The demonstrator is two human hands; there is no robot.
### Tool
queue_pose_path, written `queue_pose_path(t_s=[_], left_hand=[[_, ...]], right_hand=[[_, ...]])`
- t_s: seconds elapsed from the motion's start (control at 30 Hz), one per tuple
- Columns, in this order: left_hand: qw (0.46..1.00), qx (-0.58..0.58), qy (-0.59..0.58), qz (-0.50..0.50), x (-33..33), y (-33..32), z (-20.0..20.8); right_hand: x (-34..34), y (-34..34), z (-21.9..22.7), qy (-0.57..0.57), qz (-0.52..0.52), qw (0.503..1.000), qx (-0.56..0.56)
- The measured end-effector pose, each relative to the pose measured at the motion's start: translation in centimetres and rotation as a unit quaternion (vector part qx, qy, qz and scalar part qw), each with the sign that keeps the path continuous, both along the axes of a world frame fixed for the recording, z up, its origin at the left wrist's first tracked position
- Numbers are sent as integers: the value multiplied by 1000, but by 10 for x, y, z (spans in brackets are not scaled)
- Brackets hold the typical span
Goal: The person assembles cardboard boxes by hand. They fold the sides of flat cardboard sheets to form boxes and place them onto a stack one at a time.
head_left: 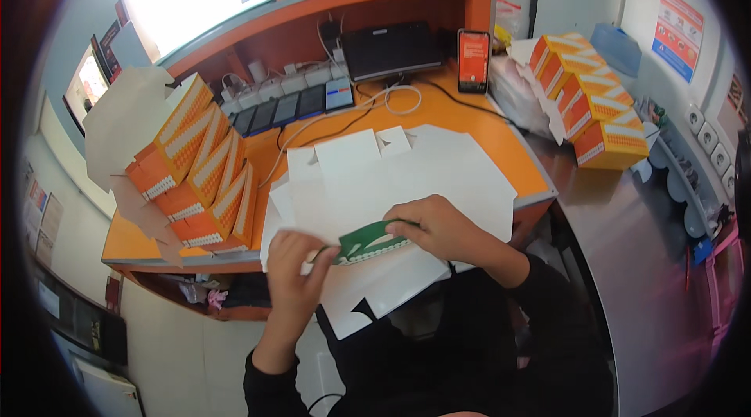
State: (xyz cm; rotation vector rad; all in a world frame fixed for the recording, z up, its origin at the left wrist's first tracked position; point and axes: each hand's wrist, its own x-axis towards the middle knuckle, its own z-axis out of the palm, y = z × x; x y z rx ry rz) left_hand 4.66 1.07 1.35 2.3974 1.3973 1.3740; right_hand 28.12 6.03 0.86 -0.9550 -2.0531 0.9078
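So both hands are closed in a pinch on the green strip: left hand [289, 280] (a bit blurred) on its left end, right hand [438, 229] on its right end. The green strip [374, 241] sits between them, over the white card sheets [438, 170]. Can't tell if it's joined to those.

Edge-wise, the card pokes out past the near side of the orange surface [501, 139], toward the person's lap. There's some room between the left hand and the left box stack [195, 170], which leans in a slanted pile near that side's edge. Right hand has more: flat card, then a strip of orange up to the surface's grey-trimmed corner. The right box stack [587, 100] is well off, on the metal counter [610, 260].

Further back: a dark monitor [391, 51], an upright phone [473, 61], a row of flat devices [289, 108] and loose cables [403, 98] under an orange ledge. Bright window up left, poster [677, 34] on the right wall, pale floor [203, 354] below.
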Motion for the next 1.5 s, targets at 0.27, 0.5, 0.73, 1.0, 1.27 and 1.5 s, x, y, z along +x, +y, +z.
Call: queue_pose_path(t_s=[0.27,0.5,0.73,1.0,1.27,1.5], left_hand=[[992,31,120,-30,35,-3,-4],[995,-50,60,-57,17,10,6],[979,-182,-83,-38,6,0,4],[989,-139,14,-57,15,5,-1],[988,-58,128,-67,29,9,-4],[985,-34,154,-64,34,4,4]], right_hand=[[-4,-8,-1,-112,78,985,103],[-18,-66,-7,24,11,869,493],[19,-43,-7,129,-195,944,231],[9,-17,6,104,-149,959,219],[6,-11,0,91,-180,958,205],[5,-15,3,-14,-87,948,307]])
